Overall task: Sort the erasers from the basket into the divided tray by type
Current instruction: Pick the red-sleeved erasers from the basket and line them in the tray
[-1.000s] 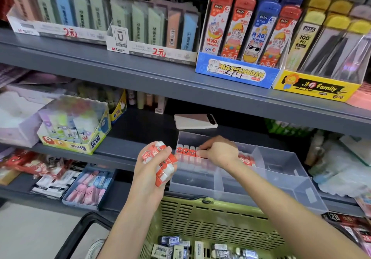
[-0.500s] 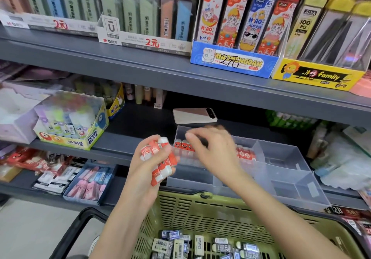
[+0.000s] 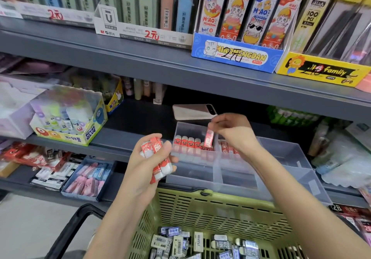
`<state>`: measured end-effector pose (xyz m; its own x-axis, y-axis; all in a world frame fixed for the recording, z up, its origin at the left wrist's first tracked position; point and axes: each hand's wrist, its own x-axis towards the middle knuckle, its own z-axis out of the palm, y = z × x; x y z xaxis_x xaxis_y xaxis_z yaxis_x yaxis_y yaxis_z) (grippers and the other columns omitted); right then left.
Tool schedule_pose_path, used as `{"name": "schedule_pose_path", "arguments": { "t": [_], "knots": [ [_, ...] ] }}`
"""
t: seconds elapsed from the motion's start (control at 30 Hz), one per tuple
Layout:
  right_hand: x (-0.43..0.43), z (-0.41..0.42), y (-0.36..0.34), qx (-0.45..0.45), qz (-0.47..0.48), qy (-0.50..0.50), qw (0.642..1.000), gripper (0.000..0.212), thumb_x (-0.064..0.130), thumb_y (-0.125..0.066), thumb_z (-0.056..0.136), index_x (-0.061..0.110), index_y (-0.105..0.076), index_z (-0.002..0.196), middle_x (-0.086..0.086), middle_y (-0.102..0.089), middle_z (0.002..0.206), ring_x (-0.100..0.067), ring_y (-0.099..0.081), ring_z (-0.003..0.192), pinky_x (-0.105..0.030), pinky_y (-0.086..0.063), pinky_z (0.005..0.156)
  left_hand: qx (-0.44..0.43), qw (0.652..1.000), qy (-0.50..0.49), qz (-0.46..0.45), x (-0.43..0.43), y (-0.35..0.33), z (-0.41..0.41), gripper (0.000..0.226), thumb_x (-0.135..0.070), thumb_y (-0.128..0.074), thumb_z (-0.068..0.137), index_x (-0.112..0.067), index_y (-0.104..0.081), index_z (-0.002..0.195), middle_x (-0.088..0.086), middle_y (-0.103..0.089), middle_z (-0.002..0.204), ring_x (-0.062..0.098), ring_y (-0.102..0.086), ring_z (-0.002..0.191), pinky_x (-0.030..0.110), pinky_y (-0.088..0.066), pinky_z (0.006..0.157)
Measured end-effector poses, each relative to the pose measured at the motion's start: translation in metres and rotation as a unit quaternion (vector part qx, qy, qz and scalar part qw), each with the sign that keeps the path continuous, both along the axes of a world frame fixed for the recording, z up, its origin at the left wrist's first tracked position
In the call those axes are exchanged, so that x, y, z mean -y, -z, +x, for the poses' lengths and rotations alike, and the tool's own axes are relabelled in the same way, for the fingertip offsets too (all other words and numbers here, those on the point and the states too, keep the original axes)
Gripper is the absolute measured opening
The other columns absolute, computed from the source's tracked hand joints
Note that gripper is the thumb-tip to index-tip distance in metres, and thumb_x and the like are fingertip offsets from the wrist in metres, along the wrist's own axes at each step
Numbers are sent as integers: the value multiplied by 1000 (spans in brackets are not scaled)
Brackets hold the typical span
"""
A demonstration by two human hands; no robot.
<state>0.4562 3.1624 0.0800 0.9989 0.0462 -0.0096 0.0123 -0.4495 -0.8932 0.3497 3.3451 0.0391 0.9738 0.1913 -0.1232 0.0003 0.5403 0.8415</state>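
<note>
Red-sleeved white eraser (image 3: pixel 208 138) held over clear plastic divided tray (image 3: pixel 285 154)
Pinched by the right hand (image 3: pixel 234 133) at the tray's back-left; others (image 3: pixel 157 148) clutched by the left hand (image 3: pixel 140 168). Likely light, stiff, best gripped by its sides.

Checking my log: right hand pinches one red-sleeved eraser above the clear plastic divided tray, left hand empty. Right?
No. The head view shows the left hand gripping a bunch of red-sleeved white erasers; the rest stands.

right fingers (image 3: pixel 218 125) | lifted from tray (image 3: pixel 285 154) | apparently pinching red eraser (image 3: pixel 208 138)
</note>
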Motion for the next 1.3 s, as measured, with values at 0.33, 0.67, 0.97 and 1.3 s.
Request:
{"name": "schedule_pose_path", "arguments": {
  "t": [0.33,0.67,0.97,1.3],
  "knots": [
    [-1,11,34,62,-219,-20,973,7,36,-75,73,29,-74,74,10,-70,81,-14,-58,85,-29,-44,80,-3,1000,-10,-17,-1,5,1,56,-30,-78,51,-19,-61,103,-1,-69,70,15,-67,59,24,-53,50],
    [0,20,34,184,-494,-127,840,22,36,-58,84,40,-69,103,20,-70,98,-13,-47,103,-29,-13,80,-6,1000,-7,-19,0,4,1,48,-25,-77,54,-21,-63,100,-1,-69,69,16,-67,59,25,-53,51],
    [-12,-14,10,264,-405,-86,871,23,48,-58,84,38,-69,102,18,-69,81,-8,-52,95,-30,-22,91,11,1000,-17,-9,3,2,1,52,-36,-77,53,-19,-63,99,0,-67,70,17,-66,58,26,-53,51],
    [-54,-91,-2,237,-247,-164,925,31,52,-70,71,29,-68,93,14,-59,88,-5,-46,85,-28,-38,79,17,996,-84,-35,13,5,-3,22,-46,-68,66,-35,-65,85,-5,-65,77,9,-65,72,27,-56,62]
  ]
}}
